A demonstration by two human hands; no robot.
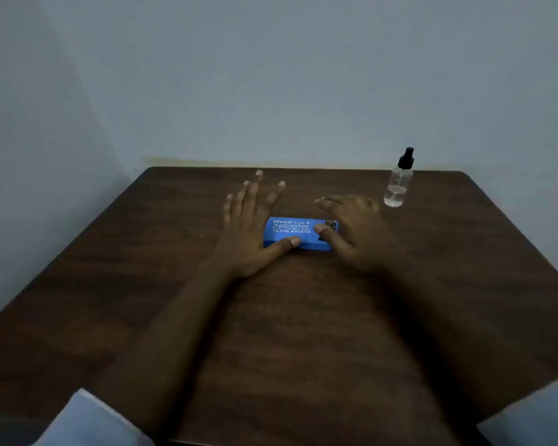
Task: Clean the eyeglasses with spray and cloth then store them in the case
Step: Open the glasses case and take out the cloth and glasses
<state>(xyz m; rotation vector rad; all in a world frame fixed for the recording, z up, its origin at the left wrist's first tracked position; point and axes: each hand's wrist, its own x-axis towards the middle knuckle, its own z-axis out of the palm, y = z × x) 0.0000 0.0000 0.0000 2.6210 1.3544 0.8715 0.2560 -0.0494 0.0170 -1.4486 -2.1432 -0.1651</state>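
Case [298, 233]: shut, mid-table [303, 333]; glasses unseen, probably inside.
Handling: looks light, stiff and smooth, so it may slide; take it by the long edges.
Left hand [248, 226]: fingers spread straight, thumb touching the case's front edge.
Right hand [351, 230]: thumb on the lid; whether it grips, cannot tell.
Bottle [398, 185]: upright at 2 o'clock, near the far edge, and looks tippable.
Room: most toward 6 o'clock.

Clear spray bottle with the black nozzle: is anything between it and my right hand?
Nothing visible. The right hand rests on the right end of the blue rectangular case; the clear spray bottle stands upright beyond it to the right, only bare dark wooden table between.
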